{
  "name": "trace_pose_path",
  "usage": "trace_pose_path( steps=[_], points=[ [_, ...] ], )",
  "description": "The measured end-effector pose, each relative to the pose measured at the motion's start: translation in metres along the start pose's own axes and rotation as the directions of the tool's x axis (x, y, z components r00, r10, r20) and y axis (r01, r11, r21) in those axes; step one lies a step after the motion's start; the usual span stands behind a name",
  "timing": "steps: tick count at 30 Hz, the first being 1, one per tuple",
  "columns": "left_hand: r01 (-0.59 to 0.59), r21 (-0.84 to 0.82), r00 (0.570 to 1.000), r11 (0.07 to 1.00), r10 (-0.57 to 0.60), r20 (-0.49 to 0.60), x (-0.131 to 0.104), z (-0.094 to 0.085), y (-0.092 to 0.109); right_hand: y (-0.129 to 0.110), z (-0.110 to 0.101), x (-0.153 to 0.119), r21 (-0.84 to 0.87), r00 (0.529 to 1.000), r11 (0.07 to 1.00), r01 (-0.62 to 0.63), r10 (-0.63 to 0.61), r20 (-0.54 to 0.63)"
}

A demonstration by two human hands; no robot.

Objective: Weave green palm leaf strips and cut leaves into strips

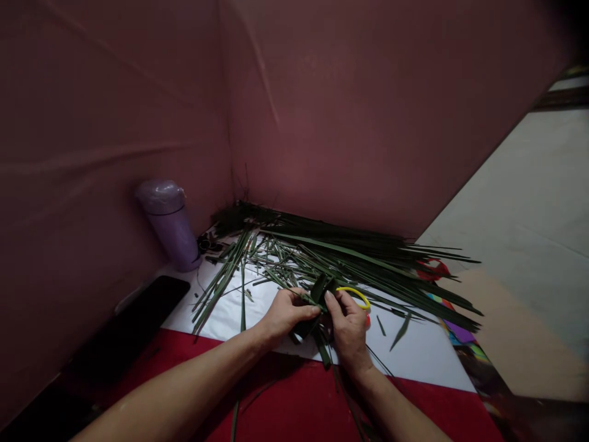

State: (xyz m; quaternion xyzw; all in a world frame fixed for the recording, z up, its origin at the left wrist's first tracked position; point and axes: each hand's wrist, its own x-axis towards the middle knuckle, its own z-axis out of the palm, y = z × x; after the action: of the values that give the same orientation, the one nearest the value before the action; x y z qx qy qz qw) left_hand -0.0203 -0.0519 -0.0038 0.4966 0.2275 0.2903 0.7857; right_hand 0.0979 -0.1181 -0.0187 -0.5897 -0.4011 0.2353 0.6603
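Between my two hands is a small bundle of folded dark green leaf strips [321, 288], with loose ends hanging below. My left hand [289, 313] pinches it from the left, thumb pointing right along a strip. On the other side my right hand [347, 328] grips it, thumb and fingers pressed together. A yellow ring-shaped handle [361, 296] shows just behind my right hand, with a bit of red near it; the rest is hidden. The exact folding of the strips is too dark to make out.
Long green leaf blades [354, 242] lie piled along the wall, with cut scraps [276, 255] before them on a white sheet [423, 362]. A lidded purple tumbler [175, 236] stands at the left, behind a dark flat object [138, 313]. Red cloth [276, 411] covers the near side.
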Motion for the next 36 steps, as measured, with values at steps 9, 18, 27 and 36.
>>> trace_pose_path(
  steps=[9,18,27,36],
  points=[
    [-0.065,0.193,0.997,0.979,0.072,-0.027,-0.001,0.004,0.004,-0.002,0.002,0.003,0.183,0.975,0.978,-0.103,0.135,-0.174],
    [-0.269,0.552,0.888,0.790,0.425,-0.175,-0.013,0.006,0.008,0.001,-0.005,0.012,0.204,0.953,0.976,-0.080,0.135,-0.270],
    [-0.435,0.738,0.863,0.516,0.473,0.177,-0.026,0.009,0.001,-0.007,-0.011,0.016,-0.414,0.982,0.893,0.176,-0.191,0.005],
    [-0.413,0.771,0.860,0.485,0.487,0.153,-0.017,0.006,-0.001,-0.032,0.012,0.039,-0.451,0.971,0.866,0.215,-0.138,0.197]
  ],
)
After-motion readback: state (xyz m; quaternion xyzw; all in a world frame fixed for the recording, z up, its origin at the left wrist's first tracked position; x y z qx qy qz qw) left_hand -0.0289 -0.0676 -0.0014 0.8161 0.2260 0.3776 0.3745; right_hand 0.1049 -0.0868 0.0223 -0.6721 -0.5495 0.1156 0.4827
